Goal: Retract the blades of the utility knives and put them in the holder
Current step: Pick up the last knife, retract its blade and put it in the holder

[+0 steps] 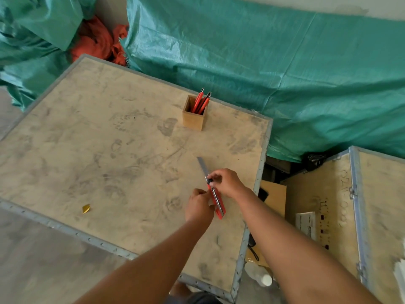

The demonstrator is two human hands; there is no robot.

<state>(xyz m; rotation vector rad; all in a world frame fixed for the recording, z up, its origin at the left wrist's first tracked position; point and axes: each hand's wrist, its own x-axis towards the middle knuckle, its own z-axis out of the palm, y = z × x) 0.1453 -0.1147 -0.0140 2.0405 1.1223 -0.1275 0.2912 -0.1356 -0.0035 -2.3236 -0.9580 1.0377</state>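
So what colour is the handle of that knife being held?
Red handle, clearest in the head view.

A storage or warehouse space: metal-edged plywood crates [122,154] beside green tarpaulins [285,69].

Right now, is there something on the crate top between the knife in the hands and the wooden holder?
Nothing visible. The crate top is bare between the knife, held by the left hand and right hand, and the wooden holder. Its blade is out.
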